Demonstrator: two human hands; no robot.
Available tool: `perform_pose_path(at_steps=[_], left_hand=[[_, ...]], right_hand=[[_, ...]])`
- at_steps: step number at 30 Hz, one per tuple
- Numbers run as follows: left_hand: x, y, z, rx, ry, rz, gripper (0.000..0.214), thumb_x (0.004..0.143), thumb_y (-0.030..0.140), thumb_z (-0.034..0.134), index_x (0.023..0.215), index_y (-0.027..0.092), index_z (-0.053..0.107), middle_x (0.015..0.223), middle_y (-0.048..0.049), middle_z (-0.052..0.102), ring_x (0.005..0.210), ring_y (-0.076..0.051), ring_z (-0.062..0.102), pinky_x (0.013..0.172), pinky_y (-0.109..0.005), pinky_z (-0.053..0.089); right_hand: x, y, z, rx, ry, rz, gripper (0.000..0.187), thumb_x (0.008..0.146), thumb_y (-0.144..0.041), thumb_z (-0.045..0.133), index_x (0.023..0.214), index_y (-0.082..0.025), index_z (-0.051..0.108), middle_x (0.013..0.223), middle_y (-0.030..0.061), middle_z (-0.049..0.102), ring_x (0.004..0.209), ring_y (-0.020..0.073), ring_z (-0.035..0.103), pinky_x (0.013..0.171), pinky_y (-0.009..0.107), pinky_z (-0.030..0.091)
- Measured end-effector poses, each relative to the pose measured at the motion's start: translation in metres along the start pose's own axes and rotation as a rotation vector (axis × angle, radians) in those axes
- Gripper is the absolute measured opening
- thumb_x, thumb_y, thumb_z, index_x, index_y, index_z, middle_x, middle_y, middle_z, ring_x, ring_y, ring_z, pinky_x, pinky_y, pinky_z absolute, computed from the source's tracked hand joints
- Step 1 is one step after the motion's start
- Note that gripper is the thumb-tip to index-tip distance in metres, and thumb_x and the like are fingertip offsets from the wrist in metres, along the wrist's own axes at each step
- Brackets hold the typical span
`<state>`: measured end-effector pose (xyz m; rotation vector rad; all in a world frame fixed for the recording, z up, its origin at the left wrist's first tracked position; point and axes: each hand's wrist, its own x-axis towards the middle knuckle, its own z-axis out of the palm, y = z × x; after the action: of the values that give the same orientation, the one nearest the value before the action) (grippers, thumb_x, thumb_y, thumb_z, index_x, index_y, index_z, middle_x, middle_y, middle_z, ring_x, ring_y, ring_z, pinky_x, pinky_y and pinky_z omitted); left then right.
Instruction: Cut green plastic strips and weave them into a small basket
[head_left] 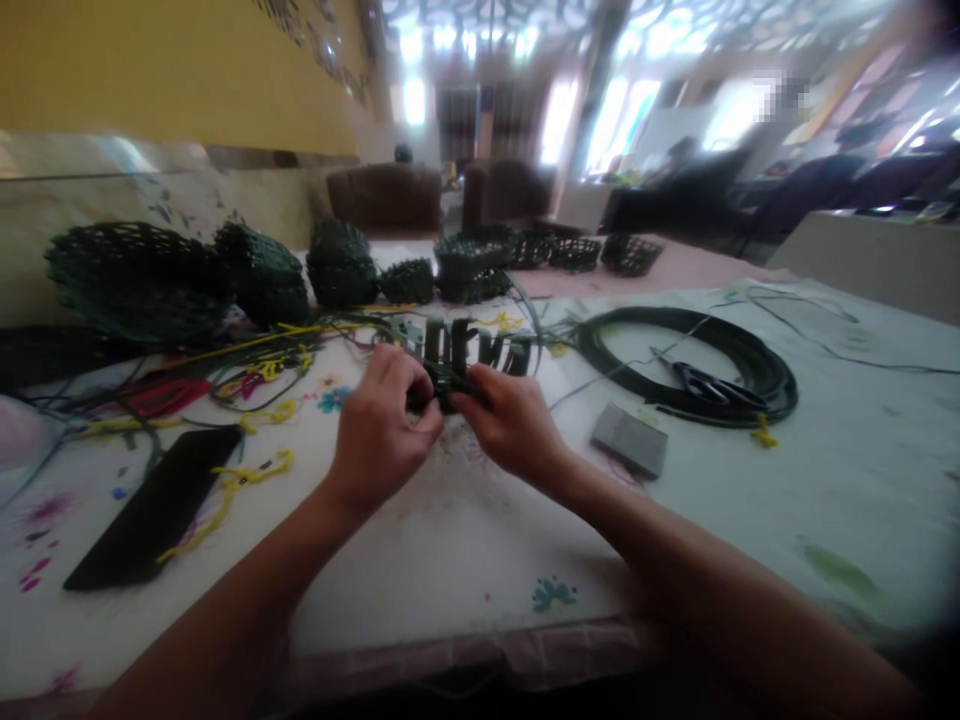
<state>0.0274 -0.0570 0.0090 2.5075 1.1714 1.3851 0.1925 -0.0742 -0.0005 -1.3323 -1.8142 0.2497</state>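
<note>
Woven piece [457, 335] of dark strips is between the two hands, at about the middle of the table [465, 560], its loose loops standing up on the far side of the fingers; whether it touches the cloth I cannot tell. The left hand [386, 405] has its fingers curled in, thumb and forefinger pinching the piece at its left end. The right hand [517, 415] pinches a dark strip of it between thumb and bent forefinger.

Just beyond the right wrist lies a grey block [630, 440]. Past it, towards the table's right edge, is a coil [776, 380] of dark strip, with scissors [709, 385] lying across its near side. To the left of the left hand, a black board [157, 510] lies slantwise near the left edge, a yellow string [225, 510] along its right side. Behind it is a red bundle [161, 397]. Dark baskets [341, 265] stand in a row towards the far edge, the biggest at the far left corner. Brown chairs [390, 195] stand behind the table.
</note>
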Motion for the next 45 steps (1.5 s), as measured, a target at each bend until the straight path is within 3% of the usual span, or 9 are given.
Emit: perform_pose_path(at_steps=[4,7,13,23,27,32,45], left_hand=[[-0.001,0.000,-0.002,-0.049,-0.043,-0.188,0.022,0.077,0.019,0.065,0.090,0.022,0.047,0.082,0.0028,0.058,0.054,-0.008,0.045,0.054,-0.025,0.040],[0.000,-0.001,-0.005,-0.074,-0.091,-0.221,0.022,0.077,0.021,0.065,0.092,0.022,0.049,0.071,0.0057,0.055,0.049,-0.007,0.044,0.050,-0.023,0.036],[0.000,-0.005,-0.005,-0.147,-0.110,-0.285,0.024,0.075,0.021,0.064,0.091,0.023,0.047,0.074,0.0060,0.054,0.049,-0.006,0.044,0.048,-0.022,0.034],[-0.002,-0.007,-0.001,-0.114,-0.091,-0.272,0.023,0.075,0.022,0.065,0.088,0.023,0.046,0.069,0.0070,0.051,0.049,-0.007,0.044,0.049,-0.022,0.033],[-0.002,-0.004,-0.001,-0.068,-0.094,-0.287,0.023,0.074,0.023,0.065,0.086,0.023,0.045,0.069,0.0068,0.052,0.050,-0.008,0.044,0.050,-0.023,0.033],[-0.001,-0.001,-0.003,-0.048,-0.096,-0.299,0.023,0.074,0.023,0.064,0.086,0.023,0.045,0.067,0.0074,0.052,0.049,-0.008,0.043,0.050,-0.023,0.033],[-0.001,-0.003,-0.004,-0.046,-0.118,-0.308,0.022,0.075,0.025,0.064,0.084,0.023,0.045,0.064,0.0085,0.050,0.049,-0.008,0.042,0.052,-0.023,0.034]], right_hand=[[0.001,0.001,-0.001,0.009,0.021,0.001,0.027,0.083,-0.022,0.057,0.063,-0.020,0.039,0.056,-0.0044,0.045,0.052,0.0089,0.035,0.053,0.025,0.024],[0.001,0.000,-0.002,0.025,0.006,0.000,0.026,0.084,-0.022,0.057,0.064,-0.020,0.039,0.056,-0.0044,0.046,0.052,0.0089,0.036,0.053,0.025,0.025],[0.004,-0.001,-0.006,0.015,-0.082,-0.029,0.022,0.082,-0.019,0.055,0.066,-0.020,0.040,0.058,-0.0039,0.046,0.053,0.0093,0.038,0.054,0.025,0.025],[0.007,0.001,-0.005,-0.098,-0.110,-0.027,0.019,0.080,-0.023,0.055,0.065,-0.020,0.045,0.055,-0.0039,0.044,0.051,0.0090,0.035,0.052,0.026,0.021],[0.006,0.002,0.001,-0.285,-0.073,-0.034,0.013,0.080,-0.028,0.055,0.071,-0.019,0.054,0.053,-0.0025,0.046,0.048,0.0097,0.032,0.051,0.027,0.018],[0.003,0.006,0.010,-0.508,0.004,-0.113,0.021,0.084,-0.033,0.049,0.082,-0.016,0.062,0.054,0.0014,0.053,0.045,0.0111,0.033,0.050,0.030,0.013],[-0.001,0.010,0.018,-0.519,0.055,-0.155,0.026,0.088,-0.032,0.042,0.082,-0.015,0.062,0.053,0.0031,0.058,0.042,0.0122,0.042,0.048,0.030,0.015]])
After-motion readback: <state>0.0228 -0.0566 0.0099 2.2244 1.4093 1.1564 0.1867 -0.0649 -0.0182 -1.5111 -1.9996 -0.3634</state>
